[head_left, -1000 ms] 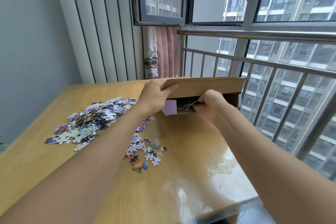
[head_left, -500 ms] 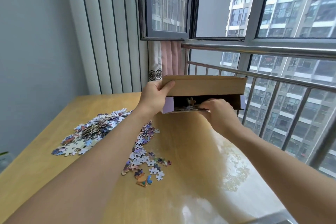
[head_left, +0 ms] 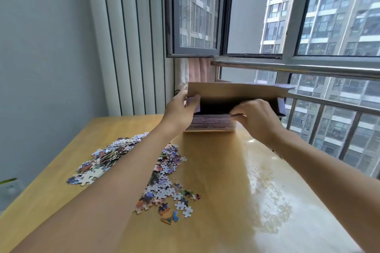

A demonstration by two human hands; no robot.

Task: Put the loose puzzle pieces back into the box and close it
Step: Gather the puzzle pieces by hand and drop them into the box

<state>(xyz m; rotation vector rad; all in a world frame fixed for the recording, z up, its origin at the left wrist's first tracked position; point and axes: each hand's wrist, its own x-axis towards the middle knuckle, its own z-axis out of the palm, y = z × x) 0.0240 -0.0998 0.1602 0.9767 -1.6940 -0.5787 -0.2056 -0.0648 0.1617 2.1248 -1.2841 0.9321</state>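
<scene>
- Box (head_left: 211, 122) sits at the worktop's (head_left: 216, 170) far edge, lid up.
- Left hand (head_left: 181, 112) grips the box's left corner.
- Right hand (head_left: 257, 119) pinches its front flap.
- Puzzle pieces (head_left: 164, 189) lie in front of the box.

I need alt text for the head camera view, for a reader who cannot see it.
Two bare hands hold an open cardboard box at the far edge of a wooden table: the left hand grips its left end, the right hand pinches its front flap. Loose puzzle pieces lie on the table's left side.

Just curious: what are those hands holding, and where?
Left hand grips the box at its left end; right hand pinches the front flap.
</scene>
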